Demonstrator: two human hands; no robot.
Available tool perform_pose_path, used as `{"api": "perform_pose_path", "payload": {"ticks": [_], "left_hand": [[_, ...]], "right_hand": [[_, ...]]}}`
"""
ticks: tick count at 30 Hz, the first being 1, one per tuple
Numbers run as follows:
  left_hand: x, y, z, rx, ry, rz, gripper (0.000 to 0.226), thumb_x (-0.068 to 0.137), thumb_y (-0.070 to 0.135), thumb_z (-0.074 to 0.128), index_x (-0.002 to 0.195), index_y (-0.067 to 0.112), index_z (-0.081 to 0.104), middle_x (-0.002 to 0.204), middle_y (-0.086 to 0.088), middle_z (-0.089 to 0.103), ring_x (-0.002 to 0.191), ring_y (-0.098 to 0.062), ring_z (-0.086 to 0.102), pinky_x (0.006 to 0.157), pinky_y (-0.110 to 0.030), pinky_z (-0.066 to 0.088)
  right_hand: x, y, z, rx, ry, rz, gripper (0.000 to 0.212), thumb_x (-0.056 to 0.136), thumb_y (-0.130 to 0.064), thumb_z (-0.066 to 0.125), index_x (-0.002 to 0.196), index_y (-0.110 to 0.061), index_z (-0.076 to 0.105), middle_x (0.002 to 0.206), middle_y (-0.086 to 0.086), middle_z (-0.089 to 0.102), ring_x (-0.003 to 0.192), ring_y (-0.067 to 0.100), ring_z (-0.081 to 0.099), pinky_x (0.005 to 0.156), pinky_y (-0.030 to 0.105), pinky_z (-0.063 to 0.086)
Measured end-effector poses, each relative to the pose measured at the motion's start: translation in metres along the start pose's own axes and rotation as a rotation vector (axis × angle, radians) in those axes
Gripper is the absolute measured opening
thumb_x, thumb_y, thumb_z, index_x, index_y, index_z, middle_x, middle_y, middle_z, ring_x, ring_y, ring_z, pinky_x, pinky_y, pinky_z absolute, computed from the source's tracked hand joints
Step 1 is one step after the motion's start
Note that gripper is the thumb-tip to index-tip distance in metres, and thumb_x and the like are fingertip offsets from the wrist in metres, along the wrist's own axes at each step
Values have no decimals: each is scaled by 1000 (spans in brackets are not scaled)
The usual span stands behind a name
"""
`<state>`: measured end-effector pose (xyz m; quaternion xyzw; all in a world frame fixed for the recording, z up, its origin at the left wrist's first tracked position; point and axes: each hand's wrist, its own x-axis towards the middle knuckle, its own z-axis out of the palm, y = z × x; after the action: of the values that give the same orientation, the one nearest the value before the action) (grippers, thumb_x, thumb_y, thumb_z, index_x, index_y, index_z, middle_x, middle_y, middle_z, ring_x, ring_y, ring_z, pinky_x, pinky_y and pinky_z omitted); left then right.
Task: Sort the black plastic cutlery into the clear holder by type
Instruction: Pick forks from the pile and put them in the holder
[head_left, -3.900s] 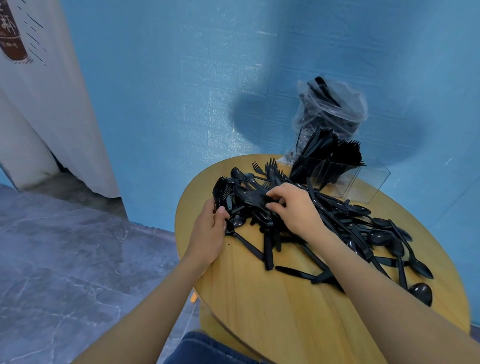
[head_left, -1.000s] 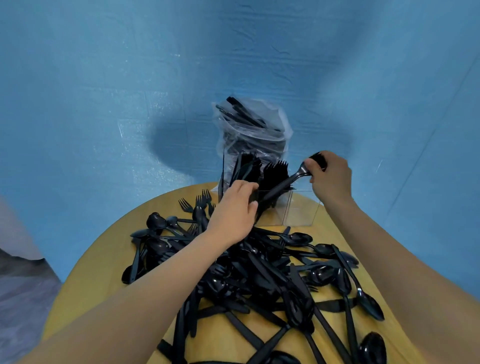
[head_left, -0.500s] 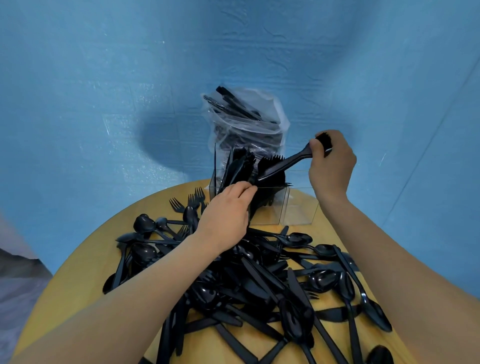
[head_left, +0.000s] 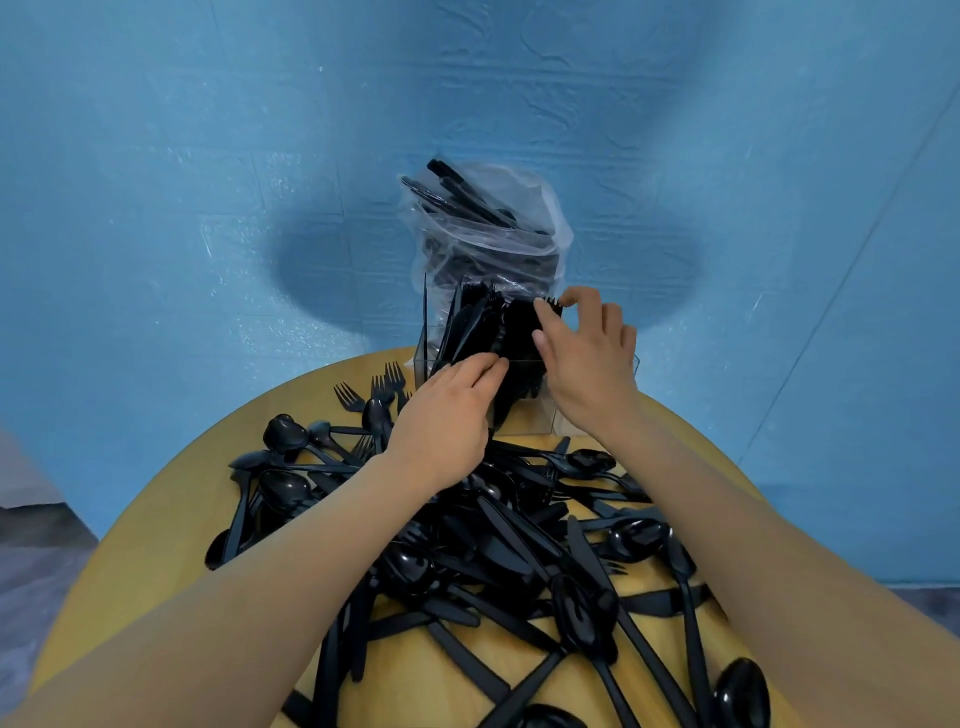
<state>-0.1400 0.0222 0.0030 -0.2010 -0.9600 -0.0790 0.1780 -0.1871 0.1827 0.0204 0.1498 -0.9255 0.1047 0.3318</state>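
your right hand (head_left: 589, 364) has come down from its raised spot at upper right, and the fork it carried by the handle now stands tines-up among the forks in the holder (head_left: 522, 332). thumb and forefinger are close on the fork tips at centre frame, pinching or just touching them, you cannot tell which; the other fingers are loosely curled above. your left hand (head_left: 447, 421) has barely shifted: fingers straight and pressed together, tips against the front wall of the clear holder (head_left: 524, 418), holding nothing.

clear holder sits at the far edge of the round wooden table (head_left: 156, 519), just above centre frame. its left compartment holds knives (head_left: 457, 327) standing upright, the next one the forks. the rightmost part is mostly hidden behind your right wrist.

loose cutlery pile (head_left: 498, 540) spreads over the table from centre to lower right: spoons, knives and forks tangled, several forks lying tines-out at the left of the holder. one spoon (head_left: 740, 693) lies apart at the lower right edge.

behind the holder, upper centre, a clear plastic bag (head_left: 488, 228) with more black cutlery stands against the blue wall (head_left: 208, 156).
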Motion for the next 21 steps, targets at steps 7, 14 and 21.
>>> {"api": "perform_pose_path", "payload": {"ticks": [7, 14, 21], "left_hand": [[-26, 15, 1, -126, 29, -21, 44, 95, 25, 49, 138, 20, 43, 139, 7, 42, 123, -12, 42, 106, -26, 28], [-59, 17, 5, -128, -219, -5, 43, 98, 39, 40, 140, 28, 41, 142, 11, 41, 131, -12, 37, 112, -31, 25], [-69, 16, 4, -177, -194, -33, 39, 98, 36, 43, 136, 28, 45, 138, 12, 45, 127, -11, 41, 110, -30, 29]], "right_hand": [[-60, 13, -24, 315, -225, -29, 21, 93, -8, 52, 111, -11, 63, 108, 3, 52, 94, 16, 49, 76, 22, 33], [-80, 10, -26, 403, -672, -41, 39, 89, -4, 55, 126, -16, 59, 118, 2, 52, 96, 12, 50, 85, 21, 37], [-80, 13, -38, 352, -640, 18, 24, 95, -27, 53, 113, -17, 64, 102, -1, 65, 92, 15, 60, 84, 33, 50]]}}
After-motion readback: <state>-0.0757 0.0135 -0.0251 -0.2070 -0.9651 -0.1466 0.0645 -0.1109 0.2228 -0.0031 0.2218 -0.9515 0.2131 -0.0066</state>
